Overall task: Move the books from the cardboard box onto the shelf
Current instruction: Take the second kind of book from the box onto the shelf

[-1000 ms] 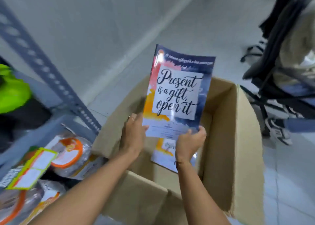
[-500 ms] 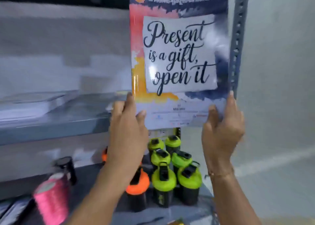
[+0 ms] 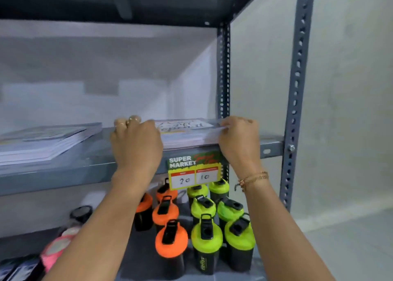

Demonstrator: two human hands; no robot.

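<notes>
The book with the "Present is a gift, open it" cover [image 3: 185, 125] lies flat on top of a small stack at the right end of the grey metal shelf [image 3: 85, 163]. My left hand [image 3: 136, 142] grips its left edge, fingers curled over the top. My right hand [image 3: 238, 138] pinches its right front corner. A second stack of books [image 3: 46, 140] lies further left on the same shelf board. The cardboard box is out of view.
A supermarket price tag [image 3: 194, 170] hangs from the shelf edge between my wrists. Below stand several orange-lidded [image 3: 170, 240] and green-lidded bottles [image 3: 206, 238]. Perforated uprights [image 3: 297, 89] bound the shelf on the right, with a pale wall beyond.
The book went from the cardboard box up in front of the shelf, upright in both hands, and now lies flat on the right-hand stack. My view swung from the box to the shelf.
</notes>
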